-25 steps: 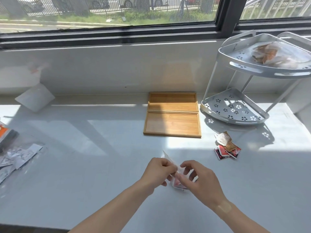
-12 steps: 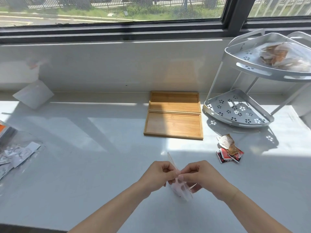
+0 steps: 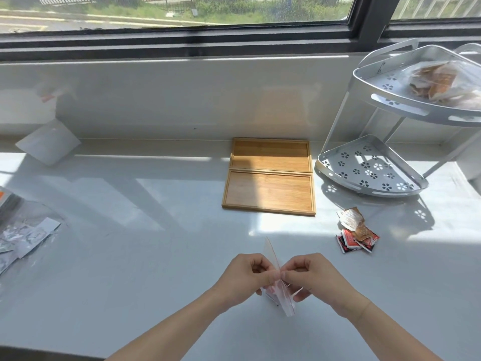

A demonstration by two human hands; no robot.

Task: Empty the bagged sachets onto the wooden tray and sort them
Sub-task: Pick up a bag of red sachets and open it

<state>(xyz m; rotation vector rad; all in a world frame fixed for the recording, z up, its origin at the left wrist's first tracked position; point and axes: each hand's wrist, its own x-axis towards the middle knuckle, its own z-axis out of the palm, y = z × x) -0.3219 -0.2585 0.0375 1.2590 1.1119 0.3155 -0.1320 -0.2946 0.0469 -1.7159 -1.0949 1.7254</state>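
A small clear bag of reddish sachets (image 3: 282,299) hangs upright over the white counter, pinched at its top edge between my left hand (image 3: 247,276) and my right hand (image 3: 309,276). The two hands touch at the fingertips. A two-part wooden tray (image 3: 269,191) lies flat farther back, with nothing in it. Loose red, black and brown sachets (image 3: 355,234) lie in a heap to the right of the tray's front corner.
A white two-tier corner rack (image 3: 372,168) stands at the back right, with a clear bag of brown packets (image 3: 442,82) on its upper shelf. Silver sachets in plastic (image 3: 23,241) lie at the left edge. A white square card (image 3: 48,142) leans on the wall.
Both hands have lifted the bag off the counter and turned it upright. The fingertips have closed together on its top edge.
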